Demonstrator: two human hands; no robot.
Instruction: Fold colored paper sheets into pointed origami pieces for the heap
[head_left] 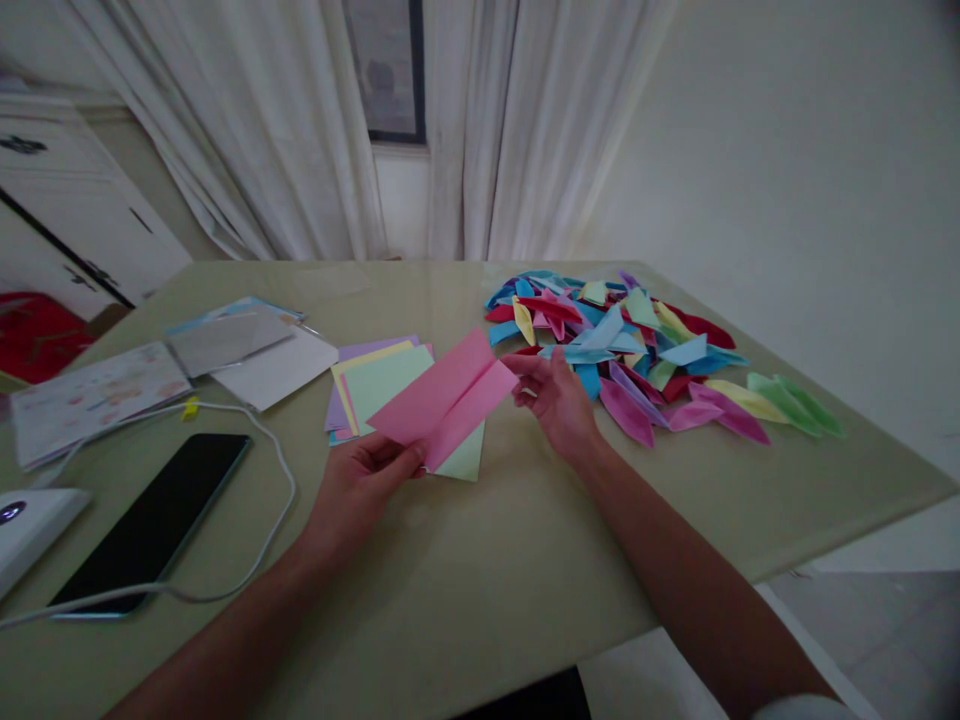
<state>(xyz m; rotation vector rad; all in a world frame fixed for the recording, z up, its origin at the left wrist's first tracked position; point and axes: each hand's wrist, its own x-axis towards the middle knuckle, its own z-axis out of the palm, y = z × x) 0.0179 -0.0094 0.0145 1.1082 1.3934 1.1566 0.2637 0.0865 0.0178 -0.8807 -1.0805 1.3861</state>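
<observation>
A pink sheet of paper (450,400) with a crease along its middle is held up over the table, tilted. My left hand (375,475) pinches its lower left edge, thumb on top and fingers beneath. At the sheet's right corner is my right hand (555,405), its index finger reaching to the edge and its thumb raised apart from the paper. The other right fingers are loosely curled. Below the pink sheet lies a stack of coloured paper squares (382,380), with a pale green sheet (466,458) partly covered by it.
A heap of folded coloured paper pieces (600,330) spreads across the right of the table (525,580). To the left lie a black phone (157,520), a white cable (289,480), a white device (37,530), a printed booklet (101,395) and white sheets (281,365).
</observation>
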